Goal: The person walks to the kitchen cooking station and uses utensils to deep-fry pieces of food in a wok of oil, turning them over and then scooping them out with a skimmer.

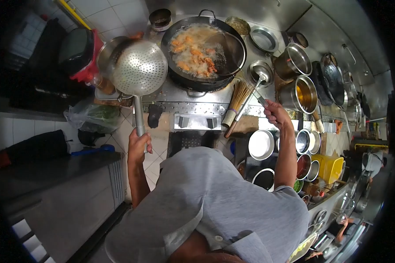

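"Clamped on what, the left hand (140, 143)?"

"Round the handle of the skimmer (139, 68), its perforated bowl near the left edge of the stove (164, 97)."

"And the right hand (277, 115)?"

"Closed around a metal handle (262, 101) at the front edge; food (195, 55) bubbles in the wok (192, 82) toward the back edge."

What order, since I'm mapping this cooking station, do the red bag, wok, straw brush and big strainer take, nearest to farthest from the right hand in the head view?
From the right hand:
1. Straw brush, to its left.
2. Wok, ahead and left.
3. Big strainer, in the left hand.
4. Red bag, far left.
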A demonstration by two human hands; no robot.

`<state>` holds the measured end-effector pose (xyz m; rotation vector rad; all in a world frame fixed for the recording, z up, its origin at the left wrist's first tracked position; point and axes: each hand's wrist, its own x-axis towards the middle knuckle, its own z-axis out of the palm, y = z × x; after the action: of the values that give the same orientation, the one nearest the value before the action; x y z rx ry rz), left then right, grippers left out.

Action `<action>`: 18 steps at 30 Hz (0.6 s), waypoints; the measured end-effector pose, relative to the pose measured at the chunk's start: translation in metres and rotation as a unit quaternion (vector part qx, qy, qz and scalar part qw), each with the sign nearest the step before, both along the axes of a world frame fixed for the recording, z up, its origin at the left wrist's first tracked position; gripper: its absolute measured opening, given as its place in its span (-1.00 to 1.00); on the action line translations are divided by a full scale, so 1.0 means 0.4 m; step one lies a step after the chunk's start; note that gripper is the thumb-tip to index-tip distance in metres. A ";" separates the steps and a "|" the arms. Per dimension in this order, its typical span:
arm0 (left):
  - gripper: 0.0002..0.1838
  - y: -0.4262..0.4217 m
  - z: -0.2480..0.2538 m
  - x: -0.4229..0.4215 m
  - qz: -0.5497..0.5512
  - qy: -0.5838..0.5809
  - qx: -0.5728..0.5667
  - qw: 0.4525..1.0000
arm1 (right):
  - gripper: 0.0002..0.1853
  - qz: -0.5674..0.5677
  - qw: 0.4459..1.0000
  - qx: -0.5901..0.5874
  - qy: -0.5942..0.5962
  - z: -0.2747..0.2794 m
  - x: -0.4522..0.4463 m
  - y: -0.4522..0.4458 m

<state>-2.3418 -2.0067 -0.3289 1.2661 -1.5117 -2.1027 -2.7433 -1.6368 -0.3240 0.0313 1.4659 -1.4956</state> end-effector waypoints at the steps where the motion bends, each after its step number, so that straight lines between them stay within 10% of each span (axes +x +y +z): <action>1: -0.79 -0.001 -0.007 -0.001 0.002 0.009 0.007 1.000 | -0.92 0.000 1.000 -0.001 -0.001 -0.001 -0.008 0.000; 15: -0.79 -0.011 -0.008 -0.014 -0.003 0.016 0.027 1.000 | -0.62 -0.052 0.991 -0.025 -0.121 0.015 -0.049 -0.015; 18: -0.80 -0.013 -0.001 -0.013 -0.002 0.014 0.038 0.999 | -0.84 -0.030 0.999 0.017 -0.034 0.062 -0.014 -0.022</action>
<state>-2.3471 -2.0118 -0.3292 1.2542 -1.4358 -2.1902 -2.7491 -1.6454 -0.2992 0.1470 1.4479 -1.5030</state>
